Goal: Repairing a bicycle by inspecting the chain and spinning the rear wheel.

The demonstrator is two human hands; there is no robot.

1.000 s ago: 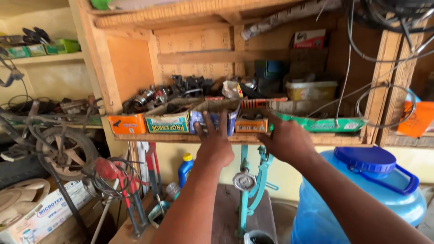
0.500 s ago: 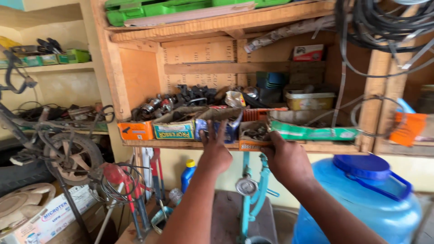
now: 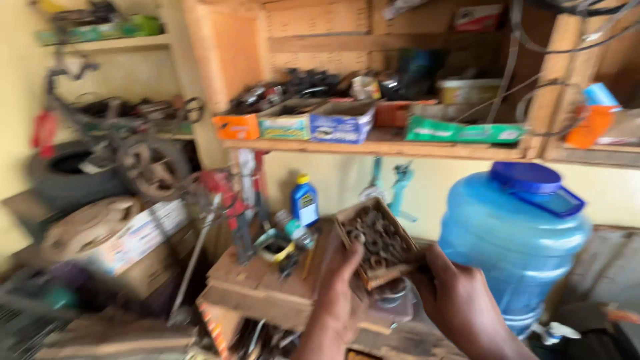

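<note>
Down at chest height, both hands carry a small open cardboard box [image 3: 379, 241] of dark metal rings or washers — tilted toward the camera, above a cluttered wooden desk [image 3: 267, 293]. From the head camera, the left hand [image 3: 340, 293] rises from the bottom edge, forearm upright, its fingers [image 3: 348, 257] curled round the box's near-left side. The right hand [image 3: 460, 300] comes in from the lower right, its thumb and fingers closed on the box's right corner and underside.

Behind the box, a small blue bottle with a yellow cap [image 3: 305, 200] stands upright on the desk. To the right of the hands sits a large blue translucent water container [image 3: 510, 247] with a darker blue lid. Along the front edge of the wooden shelf [image 3: 373, 148] above lies a row of packages: an orange box [image 3: 236, 126] at the left, a green-and-yellow one [image 3: 285, 125] beside it, a blue-and-white carton [image 3: 341, 127] next, and a long flat green packet [image 3: 460, 131] farther right. An orange tag-like item [image 3: 589, 127] hangs by the far-right post. At lower left rests a white cardboard box with coloured print [image 3: 137, 237] — blurred by motion.
</note>
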